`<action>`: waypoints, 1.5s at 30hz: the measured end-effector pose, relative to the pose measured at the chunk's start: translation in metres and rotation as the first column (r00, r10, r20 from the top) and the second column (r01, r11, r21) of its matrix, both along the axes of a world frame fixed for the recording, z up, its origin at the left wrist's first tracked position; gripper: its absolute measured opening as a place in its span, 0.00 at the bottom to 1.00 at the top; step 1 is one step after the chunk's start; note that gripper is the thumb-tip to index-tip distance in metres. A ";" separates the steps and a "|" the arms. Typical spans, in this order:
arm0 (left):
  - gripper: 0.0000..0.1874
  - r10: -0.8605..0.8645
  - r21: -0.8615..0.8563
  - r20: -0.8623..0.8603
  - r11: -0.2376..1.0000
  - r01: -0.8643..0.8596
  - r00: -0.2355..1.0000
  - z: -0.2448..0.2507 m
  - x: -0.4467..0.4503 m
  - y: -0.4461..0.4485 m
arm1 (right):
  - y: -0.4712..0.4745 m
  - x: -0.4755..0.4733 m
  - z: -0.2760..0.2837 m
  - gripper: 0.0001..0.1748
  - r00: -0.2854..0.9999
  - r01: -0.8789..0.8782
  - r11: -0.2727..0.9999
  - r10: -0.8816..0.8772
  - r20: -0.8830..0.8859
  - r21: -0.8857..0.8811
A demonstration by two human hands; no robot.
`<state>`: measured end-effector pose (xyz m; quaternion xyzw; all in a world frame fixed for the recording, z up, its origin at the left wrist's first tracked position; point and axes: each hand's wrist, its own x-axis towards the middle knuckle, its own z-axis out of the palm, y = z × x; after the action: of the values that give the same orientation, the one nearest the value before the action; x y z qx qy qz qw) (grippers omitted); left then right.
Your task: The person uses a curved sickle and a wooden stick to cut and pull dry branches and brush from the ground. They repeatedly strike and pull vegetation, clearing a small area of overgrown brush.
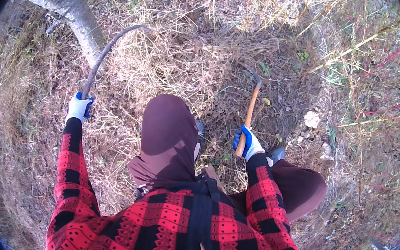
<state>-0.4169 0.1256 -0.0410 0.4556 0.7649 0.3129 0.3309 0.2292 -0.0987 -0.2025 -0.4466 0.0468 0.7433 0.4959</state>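
Observation:
My left hand (79,107), in a white and blue work glove, grips the lower end of a curved bare stick (103,53). The stick rises past the base of a tree trunk (80,16), and its tip bends over to the right above dry grass. A matching glove covers my right hand (249,143), which is closed around the wooden handle (251,107) of what looks like a sickle. Its metal head (256,78) points away from me and bends to the left; the blade is hard to make out against the grass.
Dry grass (163,56) and leaf litter cover the ground. Pale stones (312,119) lie right of the tool. Yellow stalks (355,48) and red stems (389,62) lean in at the upper right. My bent knees (169,128) and shoes (276,154) are below me.

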 end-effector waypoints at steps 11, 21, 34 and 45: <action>0.16 0.005 0.340 -0.321 0.934 0.110 0.947 -0.002 0.075 -0.089 | -0.005 -0.019 0.017 0.16 0.909 0.155 0.977 -0.084 0.409 -0.145; 0.23 -0.475 0.105 -0.336 0.839 0.534 0.813 -0.028 0.236 -0.013 | 0.072 0.004 0.041 0.16 0.480 0.374 0.924 -0.267 0.835 0.080; 0.21 -0.575 -0.010 -0.156 0.814 0.581 0.803 -0.013 0.431 0.116 | 0.360 0.117 0.006 0.18 0.819 0.097 0.989 -0.142 0.556 0.109; 0.14 -0.430 -0.106 0.049 0.895 0.433 0.901 -0.027 0.440 0.159 | 0.140 -0.101 -0.065 0.19 0.671 0.143 0.947 0.121 0.732 -0.288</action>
<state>0.0228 0.2847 -0.0675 0.5902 0.6573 0.1931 0.4270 0.1281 0.0409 -0.2674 -0.7836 -0.0353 0.4767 0.3968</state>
